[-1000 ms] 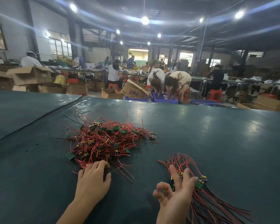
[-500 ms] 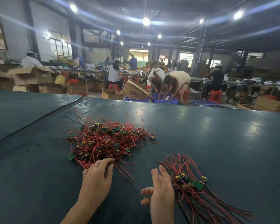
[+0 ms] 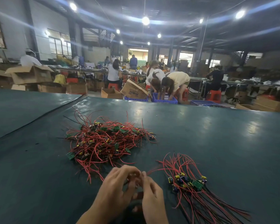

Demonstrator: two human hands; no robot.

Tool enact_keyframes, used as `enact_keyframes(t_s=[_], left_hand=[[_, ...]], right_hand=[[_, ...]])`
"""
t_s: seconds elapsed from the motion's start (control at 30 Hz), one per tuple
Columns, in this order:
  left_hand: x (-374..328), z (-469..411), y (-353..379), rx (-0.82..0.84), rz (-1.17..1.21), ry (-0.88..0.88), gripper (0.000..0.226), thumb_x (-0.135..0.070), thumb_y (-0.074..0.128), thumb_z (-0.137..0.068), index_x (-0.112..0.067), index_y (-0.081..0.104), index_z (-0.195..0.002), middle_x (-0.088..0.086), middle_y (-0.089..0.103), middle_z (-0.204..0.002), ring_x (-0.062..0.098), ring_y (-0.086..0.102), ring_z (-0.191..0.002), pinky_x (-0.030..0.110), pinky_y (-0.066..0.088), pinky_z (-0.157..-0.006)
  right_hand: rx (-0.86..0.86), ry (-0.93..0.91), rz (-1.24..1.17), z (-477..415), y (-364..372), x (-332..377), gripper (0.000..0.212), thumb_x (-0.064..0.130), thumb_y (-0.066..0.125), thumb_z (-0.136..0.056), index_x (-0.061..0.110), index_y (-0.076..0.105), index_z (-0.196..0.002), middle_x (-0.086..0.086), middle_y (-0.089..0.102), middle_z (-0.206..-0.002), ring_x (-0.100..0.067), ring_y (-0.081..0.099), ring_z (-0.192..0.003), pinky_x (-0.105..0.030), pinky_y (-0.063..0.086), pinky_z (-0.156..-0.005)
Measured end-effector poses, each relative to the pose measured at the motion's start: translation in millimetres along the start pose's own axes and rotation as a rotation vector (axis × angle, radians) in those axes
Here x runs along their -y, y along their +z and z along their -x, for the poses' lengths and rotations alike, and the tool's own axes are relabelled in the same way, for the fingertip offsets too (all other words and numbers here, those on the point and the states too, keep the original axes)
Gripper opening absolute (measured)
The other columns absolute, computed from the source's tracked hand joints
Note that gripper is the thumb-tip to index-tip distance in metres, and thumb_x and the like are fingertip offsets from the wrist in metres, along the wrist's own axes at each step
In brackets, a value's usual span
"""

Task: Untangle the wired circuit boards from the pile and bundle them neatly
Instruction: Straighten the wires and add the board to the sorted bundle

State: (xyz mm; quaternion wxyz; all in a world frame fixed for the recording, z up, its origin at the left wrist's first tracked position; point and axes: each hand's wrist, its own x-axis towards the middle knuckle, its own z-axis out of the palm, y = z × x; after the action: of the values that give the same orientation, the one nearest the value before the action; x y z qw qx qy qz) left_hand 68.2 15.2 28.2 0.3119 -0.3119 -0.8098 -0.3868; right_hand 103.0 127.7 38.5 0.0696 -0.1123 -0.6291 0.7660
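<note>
Wired circuit boards lie in a tangled pile (image 3: 107,141) at the middle left of the frame, and a second, combed bundle (image 3: 189,183) lies at the lower right, its boards together and its red and black wires fanned toward the bottom right corner. The only writing is blue print, upside down, on a tilted cardboard box (image 3: 133,91) behind the table; it is too blurred to read. The green mat (image 3: 217,143) has much bare surface to the right of the pile and up to the far edge, where blue crates (image 3: 165,100) stand on the floor. A seam of the mat runs diagonally at the upper left. The pile and the bundle are near but do not touch. Both hands meet at the lower centre, between pile and bundle. The left hand (image 3: 115,191) has curled fingers; what it holds cannot be told because of blur. The right hand (image 3: 153,201) pinches red wires (image 3: 152,171) at its fingertips.
</note>
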Motion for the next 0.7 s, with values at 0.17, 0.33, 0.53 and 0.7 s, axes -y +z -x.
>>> enact_keyframes(t_s=[0.17,0.33,0.53,0.7], left_hand=[[0.3,2.2,8.4,0.048,0.294,-0.160,0.027,-0.012,0.050,-0.093,-0.036,0.058,-0.103,-0.016,0.068,-0.089,0.008,0.068,-0.082,0.022,0.054,-0.071],[10.0,3.0,9.2,0.005,0.360,-0.377,0.035,0.001,0.051,-0.094,-0.032,0.060,-0.101,-0.002,0.070,-0.084,0.018,0.066,-0.068,0.028,0.055,-0.067],[9.3,-4.9,-2.2,0.147,0.751,-0.628,0.045,-0.044,0.071,-0.072,-0.014,0.063,-0.105,0.013,0.070,-0.084,0.020,0.062,-0.062,0.022,0.047,-0.055],[1.0,-5.7,2.0,0.258,0.781,-0.731,0.055,-0.052,0.042,-0.088,-0.003,0.066,-0.095,0.014,0.069,-0.077,0.025,0.060,-0.058,0.027,0.044,-0.048]], right_hand=[[-0.101,-0.098,0.020,-3.9,-8.6,-0.3,0.015,0.017,0.059,-0.094,0.015,0.072,-0.085,-0.002,0.073,-0.067,-0.010,0.062,-0.050,-0.023,0.050,-0.047],[-0.160,-0.127,0.065,-6.8,-11.3,-4.3,0.012,0.011,0.072,-0.084,0.017,0.072,-0.074,-0.004,0.069,-0.066,-0.016,0.058,-0.052,-0.024,0.047,-0.043],[-0.275,-0.216,-0.124,-9.4,-18.9,5.6,0.012,0.017,0.063,-0.088,0.015,0.074,-0.083,-0.002,0.060,-0.046,-0.007,0.056,-0.040,-0.019,0.048,-0.040],[-0.362,-0.215,-0.387,-15.2,-29.0,16.3,0.011,0.012,0.066,-0.085,0.014,0.076,-0.081,-0.002,0.066,-0.054,-0.007,0.060,-0.046,-0.020,0.049,-0.040]])
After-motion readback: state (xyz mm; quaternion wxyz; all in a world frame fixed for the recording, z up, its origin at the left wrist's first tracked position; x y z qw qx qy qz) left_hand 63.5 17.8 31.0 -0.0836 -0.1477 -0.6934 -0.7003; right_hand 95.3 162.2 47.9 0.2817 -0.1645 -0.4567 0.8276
